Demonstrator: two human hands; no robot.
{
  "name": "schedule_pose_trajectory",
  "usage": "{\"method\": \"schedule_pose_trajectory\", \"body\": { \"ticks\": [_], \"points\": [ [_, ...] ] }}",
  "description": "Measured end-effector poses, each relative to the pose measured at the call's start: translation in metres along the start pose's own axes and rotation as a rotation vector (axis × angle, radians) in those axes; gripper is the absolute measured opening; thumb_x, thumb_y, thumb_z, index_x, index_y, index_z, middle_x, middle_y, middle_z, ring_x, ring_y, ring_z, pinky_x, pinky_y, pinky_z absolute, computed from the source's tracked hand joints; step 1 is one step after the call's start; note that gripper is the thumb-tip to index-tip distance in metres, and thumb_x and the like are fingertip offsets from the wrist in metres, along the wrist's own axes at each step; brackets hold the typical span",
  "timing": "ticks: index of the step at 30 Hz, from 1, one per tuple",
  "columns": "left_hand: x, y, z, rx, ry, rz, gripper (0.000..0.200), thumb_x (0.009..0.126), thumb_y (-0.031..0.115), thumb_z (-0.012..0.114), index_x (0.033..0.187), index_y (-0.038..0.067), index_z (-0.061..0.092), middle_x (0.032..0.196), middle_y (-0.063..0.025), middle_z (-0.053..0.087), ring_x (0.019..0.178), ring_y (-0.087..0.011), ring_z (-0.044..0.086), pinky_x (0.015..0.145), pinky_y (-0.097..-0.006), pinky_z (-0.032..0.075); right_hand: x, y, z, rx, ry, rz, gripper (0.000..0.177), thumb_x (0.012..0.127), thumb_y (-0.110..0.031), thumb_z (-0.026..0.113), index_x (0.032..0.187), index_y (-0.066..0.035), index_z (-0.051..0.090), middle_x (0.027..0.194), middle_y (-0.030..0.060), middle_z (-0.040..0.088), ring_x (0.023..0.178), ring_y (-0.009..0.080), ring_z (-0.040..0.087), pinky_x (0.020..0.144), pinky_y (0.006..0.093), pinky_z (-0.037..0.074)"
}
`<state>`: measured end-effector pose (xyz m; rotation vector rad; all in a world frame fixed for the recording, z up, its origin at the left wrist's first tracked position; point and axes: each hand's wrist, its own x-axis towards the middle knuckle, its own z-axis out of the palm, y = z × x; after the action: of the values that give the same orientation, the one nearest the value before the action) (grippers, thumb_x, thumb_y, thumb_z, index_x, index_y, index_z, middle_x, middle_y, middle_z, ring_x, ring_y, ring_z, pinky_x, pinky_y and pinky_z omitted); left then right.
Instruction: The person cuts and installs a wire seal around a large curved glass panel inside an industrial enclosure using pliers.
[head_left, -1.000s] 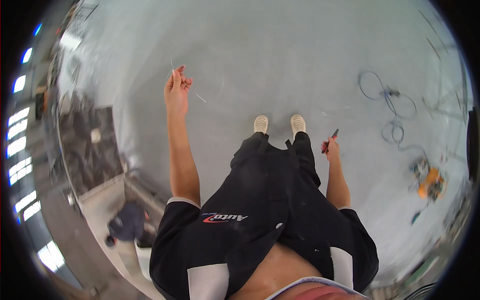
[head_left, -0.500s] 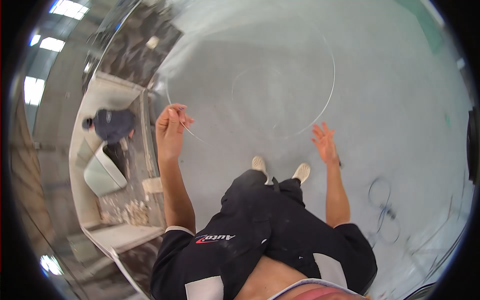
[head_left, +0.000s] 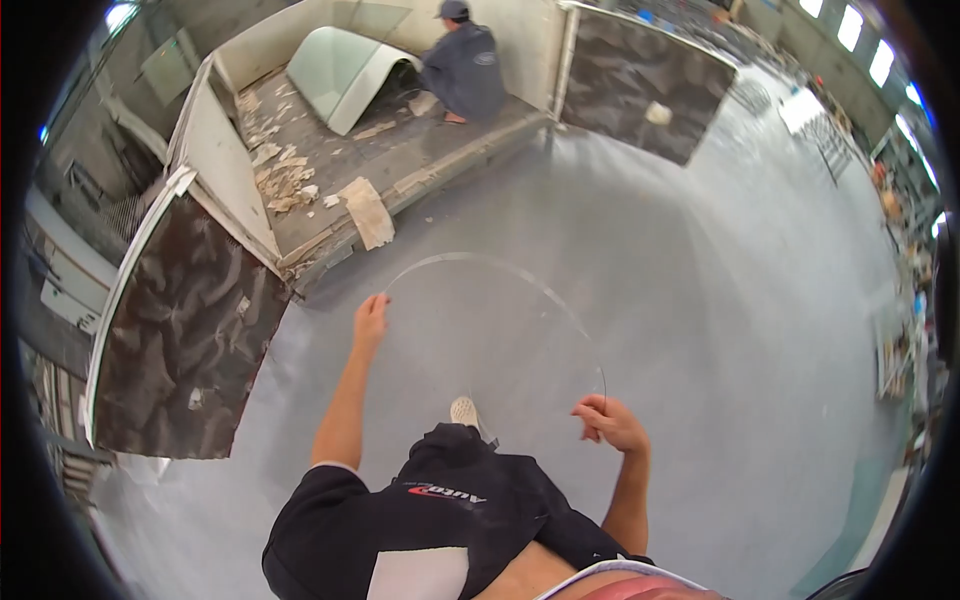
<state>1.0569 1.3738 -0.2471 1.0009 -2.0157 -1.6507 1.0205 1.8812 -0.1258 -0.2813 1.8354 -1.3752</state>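
Observation:
A thin, pale, flexible strip arcs above the grey floor between my two hands. Its left end meets the closed fingers of my left hand. On the other side, the strip comes down to my right hand, whose thumb and fingers are pinched together at it. The floor shows through the inside of the arc. One light shoe stands below, between my hands.
Ahead on the left is a raised open bed with torn debris, a pale curved panel and a crouching person. Dark mottled panels stand at the left and at the back.
The view has turned left toward the open bed. My right hand, spread before, is now closed on the strip. The large loop now shows as an arc between my hands.

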Motion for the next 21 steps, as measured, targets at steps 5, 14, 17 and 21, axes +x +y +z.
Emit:
{"method": "schedule_pose_trajectory", "body": {
  "ticks": [5,14,17,21],
  "points": [
    [0.064,-0.091,-0.194,0.195,0.155,-0.12,0.033,0.089,0.036,0.06,0.083,0.006,0.071,0.057,0.0063,0.047,0.054,-0.0056,0.042,0.05,-0.025,0.034,0.077,-0.044,-0.071,-0.324,0.35,-0.034,0.019,0.088,-0.018,0.061,0.083,0.0,0.064,0.069,0.003,0.061,0.056,0.0101,0.056,0.052,0.0261,0.049],
    [0.082,-0.127,-0.394,0.742,0.317,-0.084,0.042,0.088,0.042,0.06,0.079,0.003,0.069,0.06,-0.0125,0.059,0.057,-0.0185,0.057,0.057,-0.0348,0.042,0.232,-0.197,-0.174,-0.361,0.322,0.129,0.019,0.087,-0.018,0.06,0.08,-0.001,0.063,0.061,-0.002,0.052,0.047,0.006,0.044,0.05,0.024,0.045],
    [0.108,-0.145,-0.397,0.821,0.358,-0.17,0.041,0.088,0.041,0.058,0.078,0.003,0.069,0.067,-0.015,0.063,0.065,-0.0261,0.062,0.062,-0.0379,0.045,0.333,-0.235,-0.148,-0.435,0.172,0.196,0.022,0.091,-0.023,0.058,0.086,-0.001,0.062,0.058,-0.0048,0.045,0.048,0.0052,0.039,0.052,0.0247,0.045],
    [0.163,-0.188,-0.39,0.894,0.263,-0.341,0.037,0.091,0.037,0.054,0.084,0.004,0.068,0.074,-0.016,0.065,0.073,-0.0276,0.063,0.067,-0.0398,0.047,0.499,-0.272,-0.084,-0.427,0.12,0.108,0.022,0.092,-0.023,0.058,0.087,-0.002,0.063,0.058,-0.0058,0.043,0.049,0.0046,0.039,0.052,0.0254,0.045]
  ]
}}
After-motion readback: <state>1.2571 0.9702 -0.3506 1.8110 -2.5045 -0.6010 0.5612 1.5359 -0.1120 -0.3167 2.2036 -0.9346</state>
